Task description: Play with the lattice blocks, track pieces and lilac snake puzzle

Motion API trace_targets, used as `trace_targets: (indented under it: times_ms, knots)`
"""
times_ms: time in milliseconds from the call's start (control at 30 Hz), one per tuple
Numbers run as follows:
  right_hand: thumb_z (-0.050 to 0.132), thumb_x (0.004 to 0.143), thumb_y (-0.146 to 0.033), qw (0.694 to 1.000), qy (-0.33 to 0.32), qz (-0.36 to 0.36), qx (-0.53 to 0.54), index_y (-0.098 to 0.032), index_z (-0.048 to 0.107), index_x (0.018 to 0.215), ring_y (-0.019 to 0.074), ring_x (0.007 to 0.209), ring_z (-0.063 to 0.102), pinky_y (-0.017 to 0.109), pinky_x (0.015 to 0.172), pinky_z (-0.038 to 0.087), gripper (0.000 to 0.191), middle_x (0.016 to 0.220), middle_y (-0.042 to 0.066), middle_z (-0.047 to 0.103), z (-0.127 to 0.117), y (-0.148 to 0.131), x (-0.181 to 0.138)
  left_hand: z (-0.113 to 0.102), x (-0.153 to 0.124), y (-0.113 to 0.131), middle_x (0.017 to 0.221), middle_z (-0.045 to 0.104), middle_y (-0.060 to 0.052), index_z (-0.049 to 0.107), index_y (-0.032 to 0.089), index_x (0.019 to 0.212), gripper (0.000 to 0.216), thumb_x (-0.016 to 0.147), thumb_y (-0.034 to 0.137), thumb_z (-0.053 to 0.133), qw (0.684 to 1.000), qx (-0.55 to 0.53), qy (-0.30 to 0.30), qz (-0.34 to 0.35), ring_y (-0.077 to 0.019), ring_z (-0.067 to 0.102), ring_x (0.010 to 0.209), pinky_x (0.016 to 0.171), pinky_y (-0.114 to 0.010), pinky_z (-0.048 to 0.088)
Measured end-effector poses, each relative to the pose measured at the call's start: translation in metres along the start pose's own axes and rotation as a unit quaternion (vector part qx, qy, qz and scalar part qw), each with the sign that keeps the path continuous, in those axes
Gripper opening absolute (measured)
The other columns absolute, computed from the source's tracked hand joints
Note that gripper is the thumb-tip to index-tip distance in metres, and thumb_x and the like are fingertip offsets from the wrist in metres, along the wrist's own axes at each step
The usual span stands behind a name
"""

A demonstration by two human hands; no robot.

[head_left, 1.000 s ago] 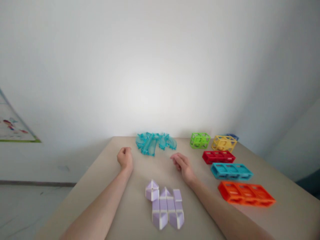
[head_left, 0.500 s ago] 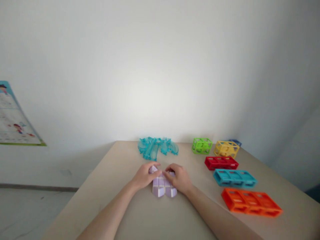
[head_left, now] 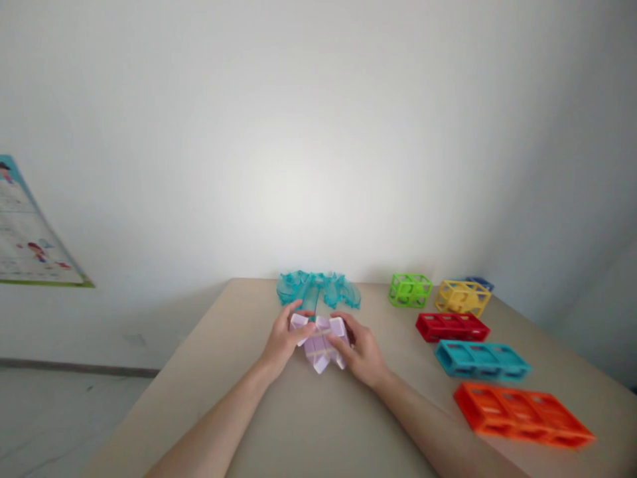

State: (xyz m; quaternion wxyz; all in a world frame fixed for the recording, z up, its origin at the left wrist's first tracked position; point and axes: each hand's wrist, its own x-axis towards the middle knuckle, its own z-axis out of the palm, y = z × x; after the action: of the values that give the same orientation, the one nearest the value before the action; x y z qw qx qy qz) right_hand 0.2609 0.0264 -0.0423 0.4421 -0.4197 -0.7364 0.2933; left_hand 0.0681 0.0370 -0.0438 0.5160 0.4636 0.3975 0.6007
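A lilac and white folding snake puzzle (head_left: 319,342) made of wedge-shaped segments is held in both hands, seemingly just above the table. My left hand (head_left: 286,338) grips its left end, thumb on top and fingers behind. On the opposite side my right hand (head_left: 362,348) is closed on the puzzle, its thumb pressing the upper face. The fingers under and behind the puzzle are partly hidden. Beyond the hands, translucent teal plastic pieces (head_left: 318,289) lie in a group near the wall.
On the table (head_left: 313,425), openwork plastic blocks line the right side: green (head_left: 411,291), yellow (head_left: 462,297), dark blue (head_left: 480,283), red (head_left: 452,327), blue (head_left: 482,360) and orange (head_left: 522,413). A white wall stands behind. A poster (head_left: 37,232) hangs at far left.
The snake puzzle has been raised and tilted, and its shape looks different, with segments now jutting at the top and bottom. Both hands have shifted slightly upward with it.
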Motion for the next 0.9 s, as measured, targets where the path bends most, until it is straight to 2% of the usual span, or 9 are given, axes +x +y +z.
trace_targets:
  times_ms: [100, 233, 333, 433, 533, 633, 700, 800, 900]
  knots:
    - [0.051, 0.088, -0.048, 0.999, 0.033, 0.017, 0.010, -0.019, 0.052, 0.120, 0.0171, 0.066, 0.058, 0.026, 0.059, 0.045, 0.043, 0.078, 0.002, 0.063, -0.001, -0.003, -0.003, 0.004, -0.001, 0.005, 0.107, 0.068, -0.009, 0.058, 0.017, 0.113, 0.059, 0.061, 0.028, 0.082, 0.990, -0.121, -0.038, -0.069, -0.0209, 0.066, 0.088, 0.078, -0.032, 0.050]
    - [0.042, 0.092, -0.051, 0.995, 0.085, 0.060, 0.011, -0.020, 0.054, 0.107, 0.0175, 0.066, 0.059, 0.025, 0.058, 0.043, 0.037, 0.077, 0.002, 0.064, -0.002, -0.009, -0.004, 0.006, -0.005, 0.014, 0.107, 0.069, -0.013, 0.066, 0.015, 0.102, 0.045, 0.076, 0.052, 0.066, 0.963, -0.233, -0.093, -0.095, -0.0268, 0.065, 0.097, 0.082, -0.037, 0.051]
    - [0.042, 0.091, -0.053, 0.989, 0.080, 0.077, -0.095, -0.019, 0.058, 0.076, 0.0157, 0.059, 0.053, 0.025, 0.054, 0.036, 0.040, 0.064, 0.001, 0.058, 0.000, -0.013, -0.003, 0.009, -0.013, 0.016, 0.113, 0.067, -0.015, 0.067, 0.014, 0.107, 0.059, 0.075, 0.064, 0.060, 0.958, -0.226, -0.158, -0.082, -0.0323, 0.060, 0.110, 0.091, -0.042, 0.048]
    - [0.044, 0.090, -0.048, 0.982, 0.042, 0.107, -0.149, -0.019, 0.053, 0.060, 0.0141, 0.054, 0.047, 0.026, 0.053, 0.030, 0.043, 0.057, 0.001, 0.053, 0.004, -0.012, -0.004, 0.013, -0.023, 0.012, 0.130, 0.059, -0.013, 0.059, 0.019, 0.125, 0.077, 0.059, 0.048, 0.082, 0.965, -0.125, -0.229, -0.024, -0.0340, 0.050, 0.123, 0.102, -0.042, 0.040]
    - [0.043, 0.090, -0.043, 0.986, -0.001, 0.116, -0.120, -0.018, 0.055, 0.064, 0.0139, 0.056, 0.047, 0.025, 0.054, 0.031, 0.038, 0.060, 0.001, 0.056, 0.005, -0.009, -0.004, 0.017, -0.030, 0.009, 0.138, 0.053, -0.010, 0.053, 0.025, 0.133, 0.084, 0.056, 0.025, 0.086, 0.975, -0.025, -0.220, -0.007, -0.0314, 0.046, 0.128, 0.105, -0.039, 0.037]
    - [0.039, 0.091, -0.049, 0.993, -0.037, 0.101, -0.039, -0.017, 0.054, 0.068, 0.0126, 0.056, 0.044, 0.024, 0.053, 0.031, 0.042, 0.060, -0.002, 0.051, 0.003, -0.009, -0.003, 0.016, -0.030, 0.007, 0.118, 0.066, -0.010, 0.058, 0.022, 0.126, 0.064, 0.065, 0.024, 0.078, 0.980, -0.034, -0.193, -0.038, -0.0291, 0.059, 0.110, 0.094, -0.039, 0.044]
    - [0.040, 0.091, -0.051, 0.993, -0.065, 0.092, -0.016, -0.017, 0.052, 0.066, 0.0117, 0.055, 0.041, 0.024, 0.052, 0.028, 0.044, 0.058, -0.003, 0.048, 0.002, -0.010, -0.003, 0.013, -0.027, 0.007, 0.107, 0.070, -0.008, 0.062, 0.020, 0.121, 0.058, 0.064, 0.022, 0.076, 0.977, -0.066, -0.193, -0.060, -0.0273, 0.063, 0.099, 0.088, -0.038, 0.046]
    - [0.042, 0.092, -0.049, 0.988, -0.087, 0.082, -0.101, -0.017, 0.049, 0.062, 0.0120, 0.055, 0.044, 0.024, 0.051, 0.026, 0.044, 0.058, -0.002, 0.049, 0.001, -0.013, -0.003, 0.008, -0.023, 0.008, 0.103, 0.070, -0.007, 0.064, 0.020, 0.117, 0.059, 0.059, 0.015, 0.072, 0.973, -0.093, -0.196, -0.076, -0.0268, 0.062, 0.098, 0.085, -0.036, 0.046]
    - [0.042, 0.093, -0.041, 0.964, -0.099, 0.046, -0.241, -0.017, 0.051, 0.067, 0.0141, 0.057, 0.051, 0.025, 0.053, 0.027, 0.037, 0.062, 0.002, 0.058, -0.003, -0.017, -0.004, 0.008, -0.022, 0.008, 0.097, 0.070, -0.006, 0.065, 0.017, 0.113, 0.054, 0.060, 0.016, 0.070, 0.977, -0.080, -0.182, -0.082, -0.0247, 0.062, 0.094, 0.082, -0.032, 0.045]
